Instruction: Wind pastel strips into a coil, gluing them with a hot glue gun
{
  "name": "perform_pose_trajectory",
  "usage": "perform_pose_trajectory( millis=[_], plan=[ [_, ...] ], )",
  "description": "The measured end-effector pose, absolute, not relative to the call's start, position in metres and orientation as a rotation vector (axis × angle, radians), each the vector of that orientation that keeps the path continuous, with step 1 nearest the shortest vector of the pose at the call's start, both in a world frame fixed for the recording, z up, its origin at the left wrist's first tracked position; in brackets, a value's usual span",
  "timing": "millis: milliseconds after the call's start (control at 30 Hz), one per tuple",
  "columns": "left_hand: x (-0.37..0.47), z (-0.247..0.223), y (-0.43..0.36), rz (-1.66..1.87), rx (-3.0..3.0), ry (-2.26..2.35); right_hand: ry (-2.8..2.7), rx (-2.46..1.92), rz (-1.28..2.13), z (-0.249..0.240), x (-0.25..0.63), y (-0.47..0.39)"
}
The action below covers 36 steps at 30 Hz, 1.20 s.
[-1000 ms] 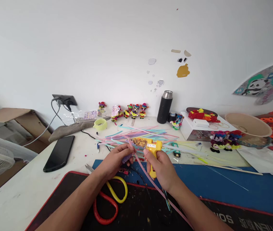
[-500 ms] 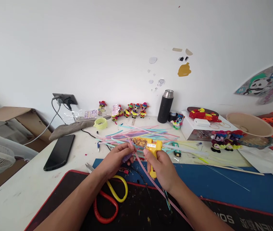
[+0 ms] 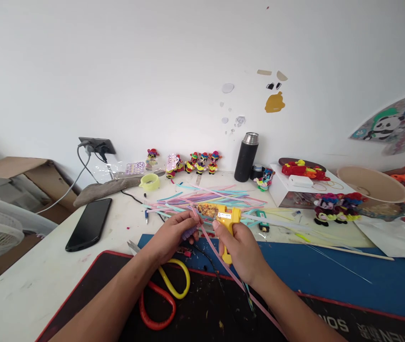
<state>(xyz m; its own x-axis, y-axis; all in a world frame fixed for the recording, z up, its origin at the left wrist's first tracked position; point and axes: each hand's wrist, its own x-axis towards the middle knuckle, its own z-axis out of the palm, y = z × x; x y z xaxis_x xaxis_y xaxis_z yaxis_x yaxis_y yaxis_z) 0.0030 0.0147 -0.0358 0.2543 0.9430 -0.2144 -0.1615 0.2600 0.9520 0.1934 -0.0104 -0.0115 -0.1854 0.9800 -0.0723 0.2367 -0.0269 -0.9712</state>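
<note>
My left hand (image 3: 179,233) pinches a pink pipe cleaner (image 3: 224,264) and a small purple fuzzy piece (image 3: 189,232) under the fingers. The pink strip runs down to the lower right, past my right wrist. Wrapped round the handle of a yellow glue gun (image 3: 228,228) is my right hand (image 3: 240,247). The gun's stained nozzle end points left, close to my left fingertips; whether it touches the strip cannot be made out. Scissors (image 3: 188,280) with one yellow and one red handle lie on the black mat under my left forearm.
Pastel pipe cleaners (image 3: 209,194) lie spread behind my hands. Farther back stand small colourful figures (image 3: 202,164) and a black thermos (image 3: 246,159). A phone (image 3: 89,224) lies left; a white box (image 3: 288,190) and beige bowl (image 3: 370,183) are right.
</note>
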Motion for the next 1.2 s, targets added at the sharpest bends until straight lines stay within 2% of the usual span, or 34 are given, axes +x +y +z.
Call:
perform_pose_trajectory(
  millis=[1200],
  plan=[
    [0.0034, -0.0375, 0.0164, 0.988, 0.95, 0.998, -1.577, -1.318, 1.208, -0.0095, 0.1921, -0.012]
  ],
)
